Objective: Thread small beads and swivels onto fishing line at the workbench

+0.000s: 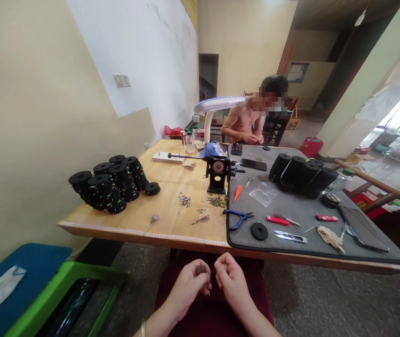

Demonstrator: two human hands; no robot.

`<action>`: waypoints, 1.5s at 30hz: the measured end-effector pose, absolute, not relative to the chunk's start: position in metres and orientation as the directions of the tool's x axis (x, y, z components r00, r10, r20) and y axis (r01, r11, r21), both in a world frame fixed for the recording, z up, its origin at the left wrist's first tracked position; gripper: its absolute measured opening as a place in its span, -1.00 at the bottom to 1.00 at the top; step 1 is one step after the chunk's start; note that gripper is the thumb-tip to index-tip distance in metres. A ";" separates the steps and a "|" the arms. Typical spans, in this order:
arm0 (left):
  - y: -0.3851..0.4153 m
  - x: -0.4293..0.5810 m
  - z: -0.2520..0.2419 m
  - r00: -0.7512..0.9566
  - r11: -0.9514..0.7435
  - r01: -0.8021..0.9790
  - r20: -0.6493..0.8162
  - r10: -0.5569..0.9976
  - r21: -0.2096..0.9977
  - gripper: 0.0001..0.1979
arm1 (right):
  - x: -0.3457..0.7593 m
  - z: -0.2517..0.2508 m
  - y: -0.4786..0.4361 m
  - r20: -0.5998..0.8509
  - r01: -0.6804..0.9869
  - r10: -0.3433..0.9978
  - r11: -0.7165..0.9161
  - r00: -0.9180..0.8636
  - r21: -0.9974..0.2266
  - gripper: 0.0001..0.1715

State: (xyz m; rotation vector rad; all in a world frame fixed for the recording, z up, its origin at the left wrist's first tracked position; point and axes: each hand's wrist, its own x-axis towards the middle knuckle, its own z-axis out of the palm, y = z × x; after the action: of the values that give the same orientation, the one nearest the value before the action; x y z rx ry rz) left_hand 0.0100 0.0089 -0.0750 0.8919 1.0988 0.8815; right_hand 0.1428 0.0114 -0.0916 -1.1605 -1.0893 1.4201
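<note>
My left hand (pixel 195 280) is held in front of the table's edge, fingers curled round a small dark bundle (pixel 202 270) of thin pieces whose kind I cannot make out. Close beside it, my right hand (pixel 229 276) has thumb and forefinger pinched together. Whatever sits in that pinch is too small to see. On the wood beyond my hands lie a heap of coloured beads (pixel 185 200), a pile of small brass-coloured metal parts (pixel 216 201) and two small bundles of thin pieces (pixel 202 218). A black hand-cranked winding machine (pixel 218 173) stands behind them.
Black foam spools (pixel 101 187) are stacked at the left; more spools (pixel 301 173) stand on the grey mat (pixel 242 239). Blue-handled pliers (pixel 237 219), thread snips (pixel 290 236), an orange tool (pixel 237 193) and a phone (pixel 253 164) lie there. Another person (pixel 243 124) sits opposite behind a lamp (pixel 217 104).
</note>
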 end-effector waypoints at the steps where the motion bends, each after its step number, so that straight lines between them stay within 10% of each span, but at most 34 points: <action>1: 0.009 0.010 -0.075 0.203 0.343 -0.091 -0.320 0.926 0.935 -0.98 | 0.143 -0.091 0.011 -0.124 -0.138 0.989 -0.135 -0.084 -0.981 -0.59; 11: 0.012 0.006 -0.066 0.134 0.142 0.219 -0.174 0.976 0.965 -0.84 | 0.143 -0.096 0.013 -0.147 -0.119 0.973 -0.170 -0.180 -0.978 -0.64; 29: 0.023 -0.012 -0.066 -0.041 -0.011 0.173 0.018 0.999 0.985 -0.74 | 0.146 -0.090 0.009 -0.050 0.210 0.986 -0.016 -0.159 -0.978 -0.85; 36: 0.023 -0.031 -0.065 -0.002 0.172 0.050 -0.172 0.985 0.984 -0.67 | 0.148 -0.097 0.013 -0.186 -0.110 0.969 -0.205 -0.162 -0.972 -0.70; 45: 0.021 0.001 -0.058 0.188 0.294 -0.046 -0.281 0.941 0.955 -0.65 | 0.146 -0.082 0.009 -0.146 -0.036 0.978 -0.153 -0.150 -0.988 -0.65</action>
State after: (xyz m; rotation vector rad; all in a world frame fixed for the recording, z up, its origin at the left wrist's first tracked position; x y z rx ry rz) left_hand 0.0011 0.0206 -0.0580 1.0223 1.1503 0.8996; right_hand 0.1456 0.0090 -0.0819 -1.2104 -1.2066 1.4525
